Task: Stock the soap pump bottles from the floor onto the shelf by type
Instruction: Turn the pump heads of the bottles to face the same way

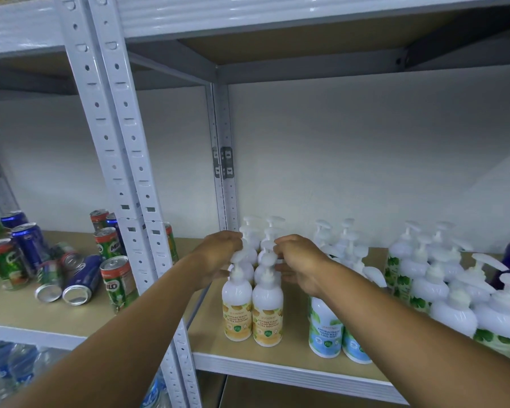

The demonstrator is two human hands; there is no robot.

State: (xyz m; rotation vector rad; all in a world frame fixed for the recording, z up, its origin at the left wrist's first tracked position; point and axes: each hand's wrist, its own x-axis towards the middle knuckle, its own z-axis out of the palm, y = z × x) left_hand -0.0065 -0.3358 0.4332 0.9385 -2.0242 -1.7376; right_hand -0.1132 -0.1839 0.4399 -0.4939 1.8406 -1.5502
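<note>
Shelf (206, 328), outstretched hands (218, 254) (299, 262) pinching yellow bottles (237, 304)

1 head camera faces the shelf (277, 370), near, slightly downward.

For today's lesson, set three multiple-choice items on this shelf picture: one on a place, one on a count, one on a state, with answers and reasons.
1. The yellow-label bottles stand where, relative to the blue-label bottles? A) left B) right C) behind
2. How many yellow-label bottles form the front row? A) one B) two C) four
3. The left hand and right hand are: A) hanging empty B) gripping blue-label bottles C) gripping pump tops of yellow-label bottles
Answers: 1 A, yellow labels sit left of blue. 2 B, two labels show side by side in front. 3 C, fingers curl round white pumps there.
</note>
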